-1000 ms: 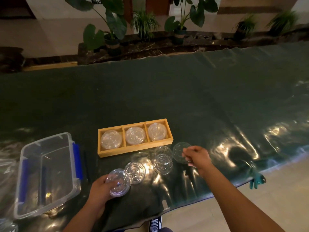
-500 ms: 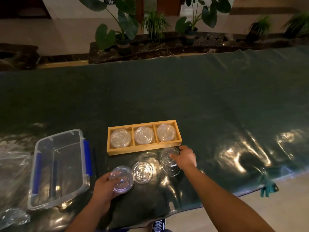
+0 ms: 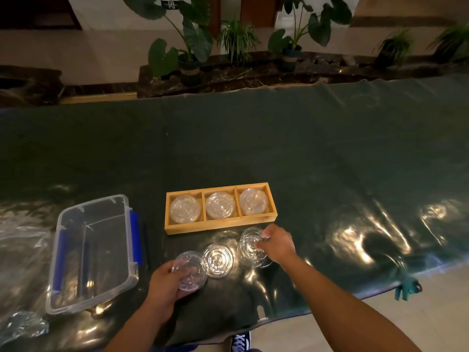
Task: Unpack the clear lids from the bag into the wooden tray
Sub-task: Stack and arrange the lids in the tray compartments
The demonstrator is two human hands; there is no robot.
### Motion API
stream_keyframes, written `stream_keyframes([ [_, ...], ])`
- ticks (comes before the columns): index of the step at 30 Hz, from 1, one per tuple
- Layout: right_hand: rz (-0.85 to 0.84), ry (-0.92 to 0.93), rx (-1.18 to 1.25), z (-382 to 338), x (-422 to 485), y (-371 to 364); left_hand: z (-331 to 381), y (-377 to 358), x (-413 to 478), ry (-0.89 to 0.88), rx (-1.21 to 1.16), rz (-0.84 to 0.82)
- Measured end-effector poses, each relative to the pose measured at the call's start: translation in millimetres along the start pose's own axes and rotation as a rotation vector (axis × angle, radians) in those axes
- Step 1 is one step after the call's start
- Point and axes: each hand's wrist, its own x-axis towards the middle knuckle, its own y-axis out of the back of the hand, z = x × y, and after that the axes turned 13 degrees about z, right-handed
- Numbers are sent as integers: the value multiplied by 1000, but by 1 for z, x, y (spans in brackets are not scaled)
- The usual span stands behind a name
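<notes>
Clear lids (image 3: 219,260) near table edge (image 3: 330,304), one gripped in each hand: left hand (image 3: 166,280), right hand (image 3: 276,243).

Table (image 3: 253,148) w/ dark green glossy cover, creased, strong light glare at right. Behind: dark marble ledge (image 3: 253,77) carrying potted plants (image 3: 190,47), big-leaf and grassy types. Pale wall (image 3: 101,54) beyond; brown door panels at top centre. Light tiled floor (image 3: 380,321) at lower right. Dim, warm lighting.
</notes>
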Motion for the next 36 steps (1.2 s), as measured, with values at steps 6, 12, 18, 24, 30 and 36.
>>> stream_keyframes([
  [6, 38, 240, -339, -7, -21, -20, 0, 3, -3, 9, 0, -8],
  [12, -37, 228, -352, -14, -22, -21, -2, 5, 0, -2, -3, 6],
  [18, -83, 83, -74, -2, -29, -9, -6, 0, -2, 7, 11, -11],
  [24, -27, -29, -70, 12, -64, -26, -3, -4, -5, 9, 1, -16],
  [30, 65, -51, -179, 0, -71, -32, 2, -2, -9, -10, 19, -48],
  [36, 38, -146, 47, 5, -71, -25, 5, 1, -11, -15, 28, -69],
])
